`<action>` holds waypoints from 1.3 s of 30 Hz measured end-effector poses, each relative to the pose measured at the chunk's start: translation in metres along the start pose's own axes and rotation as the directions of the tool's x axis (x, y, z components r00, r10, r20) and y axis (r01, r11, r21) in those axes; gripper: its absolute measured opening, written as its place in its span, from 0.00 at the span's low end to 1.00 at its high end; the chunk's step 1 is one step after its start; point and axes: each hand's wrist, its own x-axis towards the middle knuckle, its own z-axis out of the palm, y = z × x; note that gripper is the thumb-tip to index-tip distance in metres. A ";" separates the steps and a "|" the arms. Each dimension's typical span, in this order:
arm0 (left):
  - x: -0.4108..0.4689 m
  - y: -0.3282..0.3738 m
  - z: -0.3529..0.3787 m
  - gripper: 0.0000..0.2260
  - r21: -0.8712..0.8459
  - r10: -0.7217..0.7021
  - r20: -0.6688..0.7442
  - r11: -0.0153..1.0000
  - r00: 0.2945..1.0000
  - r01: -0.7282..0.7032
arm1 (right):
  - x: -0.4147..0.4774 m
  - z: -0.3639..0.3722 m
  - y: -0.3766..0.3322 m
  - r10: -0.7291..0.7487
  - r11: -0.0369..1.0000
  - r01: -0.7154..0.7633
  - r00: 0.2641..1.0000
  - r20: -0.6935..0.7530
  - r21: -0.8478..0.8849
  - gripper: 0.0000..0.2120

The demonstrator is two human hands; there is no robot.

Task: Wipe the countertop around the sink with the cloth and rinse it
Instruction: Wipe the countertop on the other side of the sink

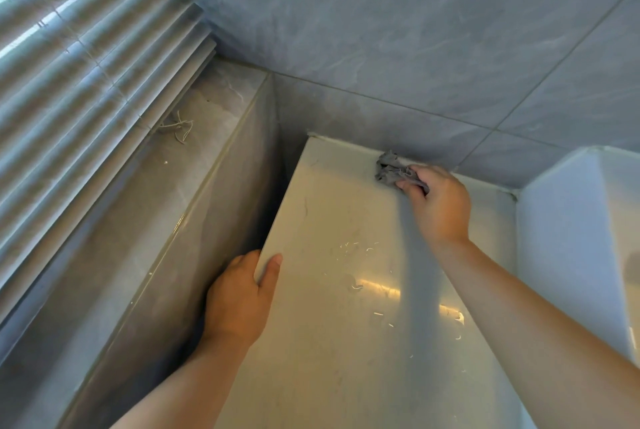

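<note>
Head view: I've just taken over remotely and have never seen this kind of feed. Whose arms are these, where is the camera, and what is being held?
There is no machine here. The camera sits on a person's head and looks forward and down, so the two bare arms coming in from the bottom are that person's own.

The right hand reaches to the far edge of the pale countertop, where it meets the grey tiled wall. Its grip is closed on a crumpled grey cloth, pressed against the top.

The left hand holds nothing; it clasps the countertop's left edge, thumb on top.

Small light specks lie scattered on the countertop. On the left are window blinds above a stone ledge. The white shape at right may be the sink; I cannot tell.
</note>
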 end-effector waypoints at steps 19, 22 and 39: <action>0.001 0.002 0.000 0.21 0.004 -0.016 0.013 1.000 1.000 0.016 | -0.023 -0.056 -0.017 0.013 0.985 -0.023 0.998 0.060 0.171 0.06; 0.001 0.001 0.000 0.20 -0.007 -0.020 0.016 1.000 1.000 0.020 | 0.002 -0.057 0.012 -0.020 0.999 0.020 1.000 0.002 -0.040 0.10; 0.001 0.002 0.000 0.19 -0.014 -0.001 -0.006 1.000 1.000 0.000 | -0.075 -0.022 0.003 0.144 0.990 -0.142 0.985 -0.091 0.024 0.07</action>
